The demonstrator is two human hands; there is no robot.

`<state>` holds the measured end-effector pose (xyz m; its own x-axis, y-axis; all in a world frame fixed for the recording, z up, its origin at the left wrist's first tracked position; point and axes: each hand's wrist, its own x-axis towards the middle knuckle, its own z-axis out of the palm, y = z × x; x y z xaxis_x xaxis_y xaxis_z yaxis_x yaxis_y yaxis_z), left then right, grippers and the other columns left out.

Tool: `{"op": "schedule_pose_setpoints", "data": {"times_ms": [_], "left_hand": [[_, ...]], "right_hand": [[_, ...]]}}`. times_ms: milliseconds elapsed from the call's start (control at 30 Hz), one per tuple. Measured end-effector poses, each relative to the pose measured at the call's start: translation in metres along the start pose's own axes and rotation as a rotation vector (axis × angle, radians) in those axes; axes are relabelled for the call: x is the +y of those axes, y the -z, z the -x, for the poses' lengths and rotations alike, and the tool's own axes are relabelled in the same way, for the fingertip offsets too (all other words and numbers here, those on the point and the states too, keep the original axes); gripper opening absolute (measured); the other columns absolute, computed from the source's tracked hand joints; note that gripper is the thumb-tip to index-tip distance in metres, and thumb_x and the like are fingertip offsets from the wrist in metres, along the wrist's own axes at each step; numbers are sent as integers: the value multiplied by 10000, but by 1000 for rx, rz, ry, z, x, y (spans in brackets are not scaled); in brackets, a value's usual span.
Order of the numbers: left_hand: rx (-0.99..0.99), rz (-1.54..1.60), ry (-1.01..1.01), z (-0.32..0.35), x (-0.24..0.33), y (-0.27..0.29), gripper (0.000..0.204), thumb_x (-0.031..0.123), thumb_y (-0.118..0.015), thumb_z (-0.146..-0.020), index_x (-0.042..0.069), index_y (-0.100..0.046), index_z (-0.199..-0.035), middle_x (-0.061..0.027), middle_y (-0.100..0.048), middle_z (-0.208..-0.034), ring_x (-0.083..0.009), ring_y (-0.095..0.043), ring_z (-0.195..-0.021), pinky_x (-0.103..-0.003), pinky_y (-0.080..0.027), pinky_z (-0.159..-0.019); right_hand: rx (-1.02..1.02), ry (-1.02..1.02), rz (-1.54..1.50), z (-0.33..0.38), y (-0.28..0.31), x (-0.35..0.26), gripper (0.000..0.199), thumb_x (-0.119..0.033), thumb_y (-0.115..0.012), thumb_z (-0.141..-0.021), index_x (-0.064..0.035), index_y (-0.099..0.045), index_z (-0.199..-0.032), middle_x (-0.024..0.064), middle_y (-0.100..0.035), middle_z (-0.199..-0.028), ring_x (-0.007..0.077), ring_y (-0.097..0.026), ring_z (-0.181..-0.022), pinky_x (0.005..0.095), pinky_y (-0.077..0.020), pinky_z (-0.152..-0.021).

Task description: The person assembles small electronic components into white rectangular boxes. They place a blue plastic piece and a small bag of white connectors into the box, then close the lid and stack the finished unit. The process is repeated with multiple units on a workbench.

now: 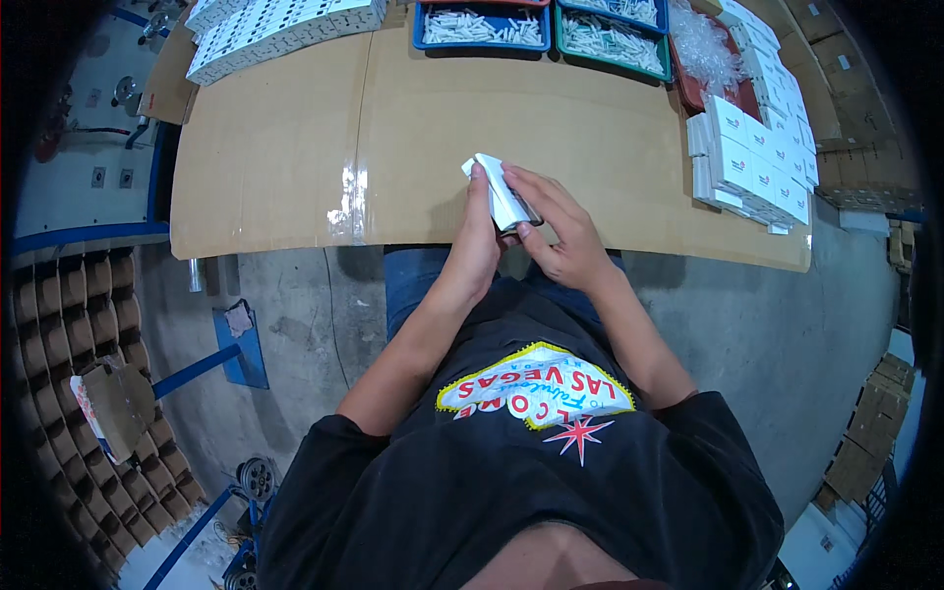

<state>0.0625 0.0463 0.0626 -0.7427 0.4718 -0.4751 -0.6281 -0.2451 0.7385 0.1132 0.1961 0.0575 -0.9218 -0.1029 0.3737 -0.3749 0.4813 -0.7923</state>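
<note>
Fingers point(547, 200) of the left hand point(474, 254) and right hand point(572, 248) are clamped on a slim white box point(502, 203) above the near edge of the desk point(275, 157); a projecting flap and dark-edged near end are shown.

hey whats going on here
A person at a cardboard-covered table holds what looks like a small white box between the left grip and right grip, by the table's near edge. White boxes are stacked at the right, and trays of small white pieces sit along the far side.
</note>
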Motion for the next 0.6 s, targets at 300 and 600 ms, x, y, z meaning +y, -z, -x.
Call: {"op": "schedule_pose_setpoints", "data": {"times_ms": [300,600], "left_hand": [[31,87,19,6,0,-7,661,716,-342,-1030,138,-548,-1276,8,-586,-962,-95,-591,-849,-269,-471,-695],[33,94,11,1,-7,-3,619,655,-439,-1032,135,-532,-1354,-34,-605,-1137,-150,-598,-1066,-342,-493,-928]], "right_hand": [[99,131,169,-2,-10,2,491,-145,-708,-893,56,-602,-1328,249,-603,-1387,389,-610,-1274,427,-508,-1049],[144,146,174,-1,-16,5,469,-153,-656,-952,97,-568,-1338,289,-619,-1343,418,-639,-1227,435,-530,-1023]]}}
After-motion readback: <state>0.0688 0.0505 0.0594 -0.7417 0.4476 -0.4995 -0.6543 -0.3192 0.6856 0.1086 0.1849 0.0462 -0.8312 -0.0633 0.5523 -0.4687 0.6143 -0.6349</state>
